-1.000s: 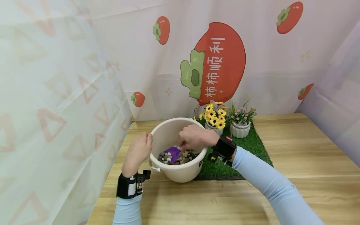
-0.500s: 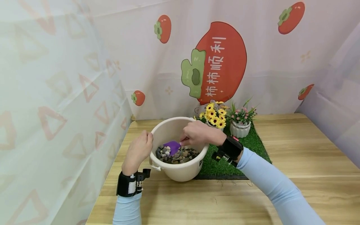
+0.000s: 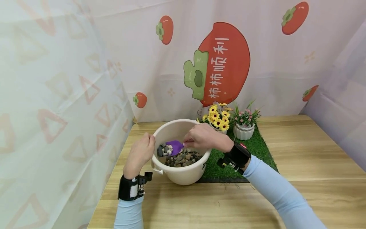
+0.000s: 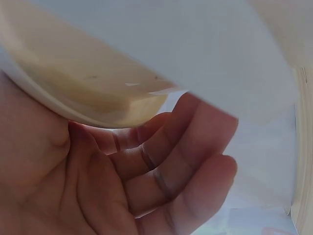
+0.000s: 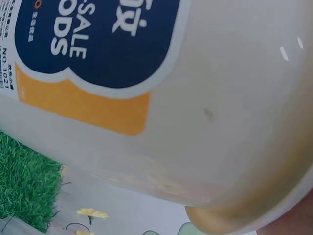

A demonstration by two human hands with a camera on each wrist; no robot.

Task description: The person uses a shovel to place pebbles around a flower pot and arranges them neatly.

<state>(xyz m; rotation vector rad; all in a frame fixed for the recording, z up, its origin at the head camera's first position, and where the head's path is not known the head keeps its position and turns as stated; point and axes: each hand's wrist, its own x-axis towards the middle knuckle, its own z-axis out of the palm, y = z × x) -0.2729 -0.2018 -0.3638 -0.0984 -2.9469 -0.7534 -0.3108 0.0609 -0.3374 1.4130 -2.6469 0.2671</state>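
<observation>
The purple scoop (image 3: 174,147) sits inside the cream bucket (image 3: 183,176), raised just above the bed of pebbles (image 3: 183,158) and carrying a small load of them on its blade. The right hand (image 3: 204,137) reaches over the bucket's far rim and its grip is clenched round the scoop's handle, which the fingers hide. The scoop looks like thin moulded plastic: light and stiff on its own, but front-heavy once loaded, so I judge a hold well back on the handle with the blade kept level suits it best; the smooth rounded pebbles would likely roll off at any tilt.

The left hand (image 3: 140,153) grasps the bucket's near-left rim, thumb over the lip; the left wrist view shows its fingers (image 4: 161,166) curled beneath the rim (image 4: 98,98). The bucket's wall looks glossy and probably slippery, and with stones inside it is likely weighty.

It stands on the wooden tabletop (image 3: 300,197), its right side at the edge of a green grass mat (image 3: 257,149). On the mat stand two small pots, one with yellow flowers (image 3: 218,119), one with pink flowers (image 3: 246,122). A persimmon-print backdrop (image 3: 223,63) hangs behind.
</observation>
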